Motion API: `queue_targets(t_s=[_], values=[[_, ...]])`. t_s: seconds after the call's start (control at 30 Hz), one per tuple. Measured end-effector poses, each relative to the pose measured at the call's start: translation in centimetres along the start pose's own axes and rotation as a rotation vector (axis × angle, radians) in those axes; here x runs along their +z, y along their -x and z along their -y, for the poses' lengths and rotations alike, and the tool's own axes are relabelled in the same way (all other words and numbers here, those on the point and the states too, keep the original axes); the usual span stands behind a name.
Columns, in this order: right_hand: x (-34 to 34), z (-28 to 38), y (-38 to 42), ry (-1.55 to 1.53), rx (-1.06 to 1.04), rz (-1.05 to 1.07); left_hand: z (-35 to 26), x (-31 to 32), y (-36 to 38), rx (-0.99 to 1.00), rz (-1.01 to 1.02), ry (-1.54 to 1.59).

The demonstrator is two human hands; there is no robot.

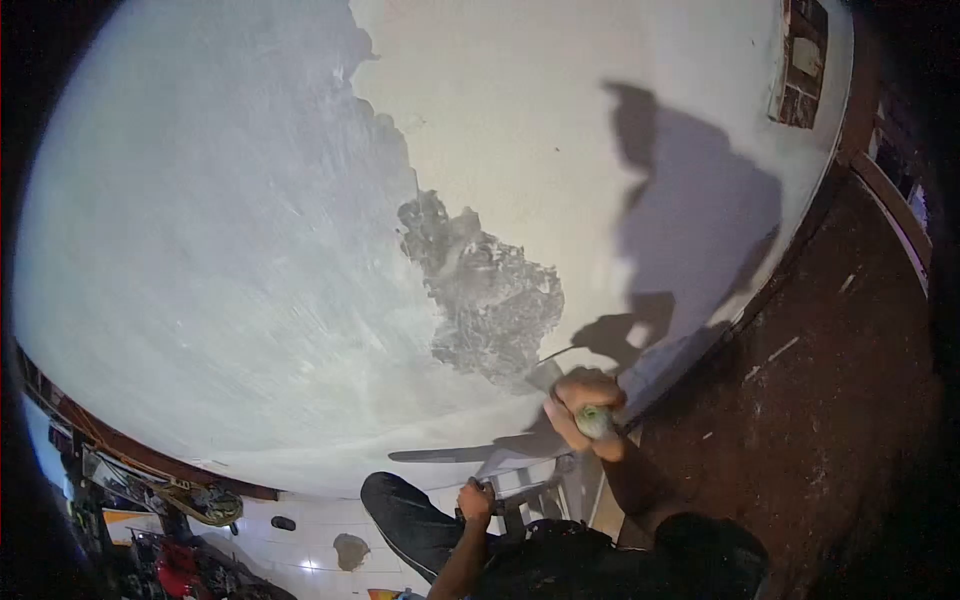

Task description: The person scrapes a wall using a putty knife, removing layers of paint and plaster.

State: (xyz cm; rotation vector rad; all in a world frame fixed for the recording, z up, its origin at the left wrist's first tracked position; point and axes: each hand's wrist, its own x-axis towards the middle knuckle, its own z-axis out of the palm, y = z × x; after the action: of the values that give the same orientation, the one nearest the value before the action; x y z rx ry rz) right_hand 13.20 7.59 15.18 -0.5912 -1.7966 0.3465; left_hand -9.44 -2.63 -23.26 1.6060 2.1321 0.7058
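My right hand (585, 400) is closed around a putty knife, whose pale greenish handle end (594, 421) shows below the fingers. Its greyish blade (545, 375) is at the wall surface, by the lower end of a dark grey, rough-edged patch (495, 305). That patch lies on a large white wall (250, 250), between a bluish-white coated area and a creamier area (500, 110). Lower down, near my knee, my left hand (475, 500) is closed around something dark with a pale flat edge beside it; I cannot make out what it is.
Below me are ladder-like slats (545, 500) and a white tiled floor (320, 520). Cluttered equipment with a red item (177, 568) stands at lower left. A brown surface (790, 400) borders the wall on the right. A recessed box (803, 60) sits at upper right.
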Motion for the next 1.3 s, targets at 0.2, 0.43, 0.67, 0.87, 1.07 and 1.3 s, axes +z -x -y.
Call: queue_targets(t_s=[0.2, 0.43, 0.67, 0.87, 1.07, 1.3], values=[[-2.0, 5.0, -2.6, -0.443, -0.418, 0.255, -1.2, -0.8, 0.1, -0.033, 0.059, -0.023], [-0.9, 4.0, -0.6, 0.095, -0.112, 0.167, -0.7, -0.6, 0.6, -0.089, 0.074, -0.027], [0.3, 0.9, -0.7, -0.292, -0.258, 0.029, -1.2, -1.4, 0.2, -0.116, 0.086, -0.044], [0.1, 3.7, -1.5, -0.413, -0.392, 0.176, -1.1, -0.6, 0.1, -0.115, 0.068, -0.026], [1.5, 0.7, -1.6, -0.196, -0.313, 0.094, -1.5, -1.2, 0.1, -0.053, 0.025, -0.011], [2.5, 0.8, -1.4, -0.173, -0.576, 0.377, 1.0, 1.4, -0.1, -0.106, 0.079, 0.114]])
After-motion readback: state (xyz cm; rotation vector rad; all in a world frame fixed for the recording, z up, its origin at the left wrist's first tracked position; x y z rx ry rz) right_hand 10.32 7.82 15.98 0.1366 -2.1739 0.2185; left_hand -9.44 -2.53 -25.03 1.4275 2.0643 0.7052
